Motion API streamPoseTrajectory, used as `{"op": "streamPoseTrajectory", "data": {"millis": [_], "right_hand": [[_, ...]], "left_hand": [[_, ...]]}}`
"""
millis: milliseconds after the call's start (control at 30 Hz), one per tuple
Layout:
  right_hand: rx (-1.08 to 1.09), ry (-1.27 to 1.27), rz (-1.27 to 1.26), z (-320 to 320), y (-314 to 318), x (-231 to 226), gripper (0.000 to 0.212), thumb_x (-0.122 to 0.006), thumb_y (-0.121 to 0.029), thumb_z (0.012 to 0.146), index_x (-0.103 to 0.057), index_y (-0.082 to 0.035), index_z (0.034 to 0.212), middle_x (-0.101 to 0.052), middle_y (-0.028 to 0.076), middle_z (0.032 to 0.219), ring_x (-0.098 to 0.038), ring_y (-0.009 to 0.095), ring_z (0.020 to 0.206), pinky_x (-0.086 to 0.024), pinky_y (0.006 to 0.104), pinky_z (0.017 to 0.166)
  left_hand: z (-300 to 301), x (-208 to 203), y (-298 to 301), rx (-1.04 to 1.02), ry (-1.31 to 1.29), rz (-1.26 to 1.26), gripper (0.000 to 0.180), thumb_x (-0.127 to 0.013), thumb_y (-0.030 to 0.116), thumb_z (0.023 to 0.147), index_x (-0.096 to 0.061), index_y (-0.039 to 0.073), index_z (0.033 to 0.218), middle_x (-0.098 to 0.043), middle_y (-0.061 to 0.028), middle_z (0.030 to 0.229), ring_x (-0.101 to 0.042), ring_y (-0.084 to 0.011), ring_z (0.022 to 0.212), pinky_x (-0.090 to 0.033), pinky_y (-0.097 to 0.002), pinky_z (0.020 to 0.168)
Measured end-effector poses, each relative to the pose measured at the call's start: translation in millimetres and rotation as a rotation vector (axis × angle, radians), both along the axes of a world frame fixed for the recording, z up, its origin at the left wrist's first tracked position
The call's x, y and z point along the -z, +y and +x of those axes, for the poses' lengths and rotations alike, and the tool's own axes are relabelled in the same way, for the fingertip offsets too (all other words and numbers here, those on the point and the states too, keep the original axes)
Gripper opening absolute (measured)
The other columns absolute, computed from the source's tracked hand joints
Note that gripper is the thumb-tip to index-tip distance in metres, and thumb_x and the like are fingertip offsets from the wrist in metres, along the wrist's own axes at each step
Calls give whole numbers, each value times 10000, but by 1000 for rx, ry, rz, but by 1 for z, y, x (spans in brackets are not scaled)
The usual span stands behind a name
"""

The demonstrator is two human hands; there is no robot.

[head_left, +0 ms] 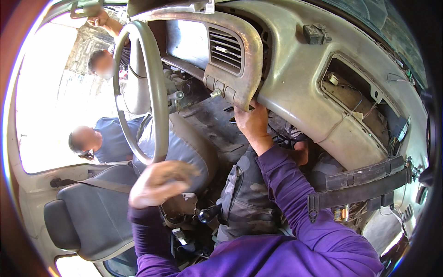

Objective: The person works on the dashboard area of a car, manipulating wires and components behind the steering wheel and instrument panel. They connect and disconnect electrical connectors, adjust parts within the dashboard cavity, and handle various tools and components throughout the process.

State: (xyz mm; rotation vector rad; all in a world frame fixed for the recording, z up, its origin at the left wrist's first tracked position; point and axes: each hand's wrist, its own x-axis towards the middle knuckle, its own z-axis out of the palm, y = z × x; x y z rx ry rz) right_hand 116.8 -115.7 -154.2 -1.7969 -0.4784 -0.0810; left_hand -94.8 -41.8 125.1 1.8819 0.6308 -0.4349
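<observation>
My right hand [253, 123] reaches up to the lower corner of the worn instrument panel surround [235, 90], which has an air vent [226, 48] and a row of switches. Its fingers are hidden at the panel's edge, so their grip does not show. Smeared by motion, my left hand [161, 183] is in the air just below the grey steering wheel [159, 115]. Whether it holds anything cannot be made out. Dark gaps show around the surround, against the tan dashboard [288, 60]. A metal knob [215, 93] sticks out below the switches.
Loose wires hang in the open dashboard recess [357, 87]. Black trim strips [362, 187] lie at the right. A gear knob [207, 215] stands near my legs, and the driver's seat [99, 212] is at left. Two people [110, 138] are outside the door opening.
</observation>
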Motion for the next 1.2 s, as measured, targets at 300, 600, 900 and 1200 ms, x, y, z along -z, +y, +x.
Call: {"op": "streamPoseTrajectory", "data": {"millis": [300,600,900,1200], "right_hand": [[81,-120,-23,2,8,4,131,-758,-178,841,-764,-85,934,-768,169,911,-744,375,848,-584,436,756],[80,5,11,6,5,5,231,-773,-213,799,-769,-91,996,-743,182,955,-701,414,940,-559,465,836],[-250,381,-21,-5,5,-15,512,-782,-344,801,-751,-99,1250,-685,186,1297,-582,384,1271,-453,445,1087],[34,59,115,2,28,10,297,-803,-226,826,-750,-71,1074,-766,175,1008,-727,364,998,-569,417,879]], "left_hand": [[89,144,30,-223,-266,567,678,-707,202,915,-450,-38,1493,-614,-264,1394,-703,-343,988,-536,-395,939],[190,187,63,-260,-216,903,907,-586,21,909,-18,-50,1613,-572,-329,1403,-625,-435,1244,-528,-431,1007],[164,178,102,67,-391,863,409,-602,163,925,-568,19,1306,-716,-254,1116,-718,-362,986,-564,-464,847],[111,-17,-70,246,103,538,464,-747,255,918,-673,58,1332,-711,-169,1285,-715,-208,995,-564,-348,863]]}}
